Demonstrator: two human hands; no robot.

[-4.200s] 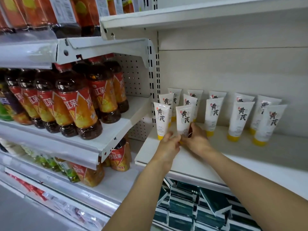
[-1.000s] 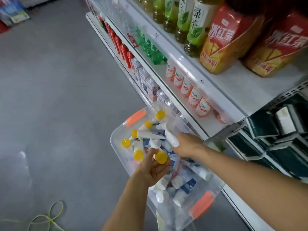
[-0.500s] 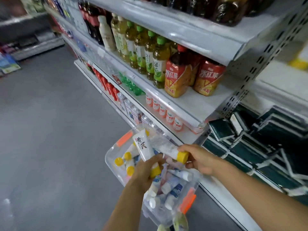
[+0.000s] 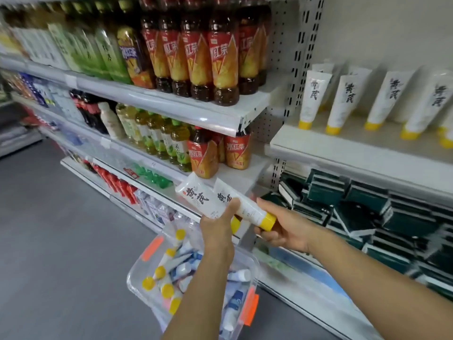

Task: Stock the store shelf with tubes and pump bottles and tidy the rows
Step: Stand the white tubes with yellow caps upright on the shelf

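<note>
Two tubes, one gripped per hand (image 4: pixel 217 230) (image 4: pixel 285 230), above clear bin (image 4: pixel 137 273) of tubes.

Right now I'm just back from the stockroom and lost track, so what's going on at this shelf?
A person is restocking. The left hand holds one white yellow-capped tube and the right hand holds another tube, both lifted above the clear bin of more tubes on the floor. Neither is placed yet. A row of matching tubes stands cap-down on the white shelf to the upper right.
</note>
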